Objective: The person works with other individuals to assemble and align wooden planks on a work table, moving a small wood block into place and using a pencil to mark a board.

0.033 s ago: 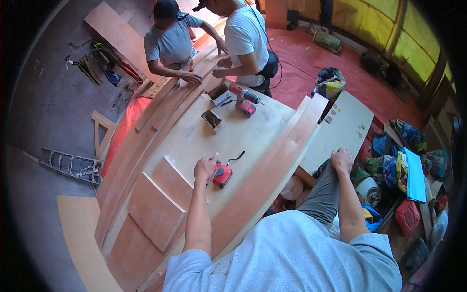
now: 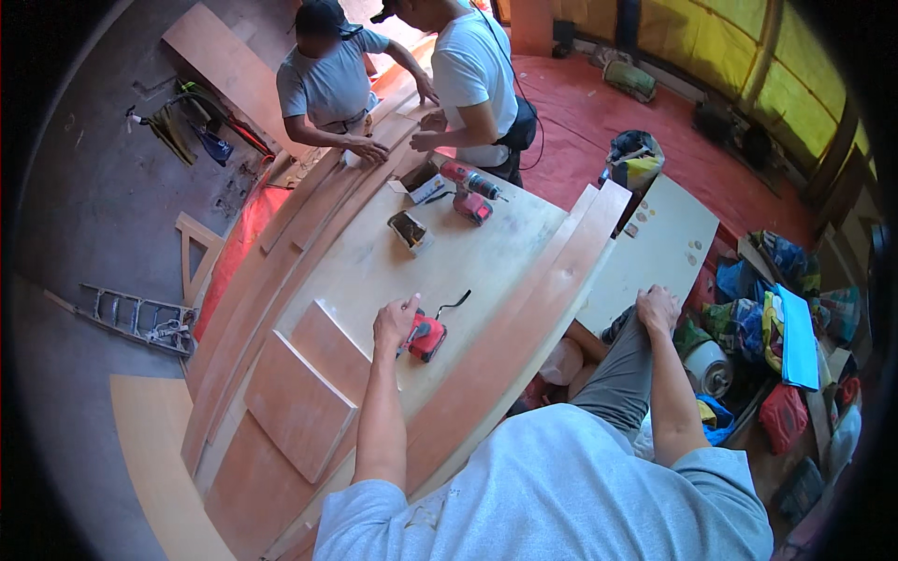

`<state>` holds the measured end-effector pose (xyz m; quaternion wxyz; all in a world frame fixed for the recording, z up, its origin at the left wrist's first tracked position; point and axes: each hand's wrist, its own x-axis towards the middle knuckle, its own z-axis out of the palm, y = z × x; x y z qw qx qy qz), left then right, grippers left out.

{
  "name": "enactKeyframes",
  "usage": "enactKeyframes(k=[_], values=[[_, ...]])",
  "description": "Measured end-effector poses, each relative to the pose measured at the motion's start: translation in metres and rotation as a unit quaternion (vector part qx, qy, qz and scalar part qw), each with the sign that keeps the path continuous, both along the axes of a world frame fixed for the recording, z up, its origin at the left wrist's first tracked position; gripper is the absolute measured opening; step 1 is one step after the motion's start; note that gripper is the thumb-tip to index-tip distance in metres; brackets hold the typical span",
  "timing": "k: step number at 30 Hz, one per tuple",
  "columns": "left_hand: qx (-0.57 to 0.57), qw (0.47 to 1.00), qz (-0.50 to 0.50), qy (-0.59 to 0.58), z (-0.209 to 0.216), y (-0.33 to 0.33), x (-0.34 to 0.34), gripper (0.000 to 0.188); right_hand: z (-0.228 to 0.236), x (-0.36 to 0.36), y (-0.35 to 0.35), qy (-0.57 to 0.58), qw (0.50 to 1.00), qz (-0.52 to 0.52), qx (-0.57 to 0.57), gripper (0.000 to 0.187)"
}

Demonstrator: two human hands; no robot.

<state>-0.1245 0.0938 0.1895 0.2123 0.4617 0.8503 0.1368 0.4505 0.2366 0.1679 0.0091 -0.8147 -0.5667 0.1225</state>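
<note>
My left hand [image 2: 396, 321] is closed at the end of a red and black cordless power tool [image 2: 427, 337] lying on the pale tabletop [image 2: 346, 257]; the gripped part is hidden by my fingers. Just beyond the tool lies a thin black curved piece [image 2: 456, 301]. My right hand [image 2: 659, 309] rests over my bent knee, its fingers draped on the grey trouser cloth and holding nothing. Farther up the table are a red cordless drill [image 2: 473, 192] and an open container with dark contents [image 2: 410, 231]. Flat reddish-brown wood panels [image 2: 299, 405] lie left of my left forearm.
Two people, one in a grey shirt [image 2: 327, 89] and one in white [image 2: 472, 70], lean over long wooden strips [image 2: 281, 271] at the far side. Along the near edge runs a wide board [image 2: 524, 327]. Bags and clutter [image 2: 739, 323] crowd the right. A ladder [image 2: 140, 318] lies left.
</note>
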Motion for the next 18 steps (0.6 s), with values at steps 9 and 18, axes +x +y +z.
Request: enactKeyframes(k=[9,18], values=[[-0.009,1.000,0.000,0.015,0.0088,0.0002,0.0059,0.069,-0.0007,0.0030,-0.0012,-0.006,1.000,-0.011,0.006,0.049],[-0.012,1.000,0.008,-0.004,0.0090,0.0004,0.0057,0.067,-0.0072,0.0093,-0.0037,-0.012,1.000,-0.013,0.016,0.049]])
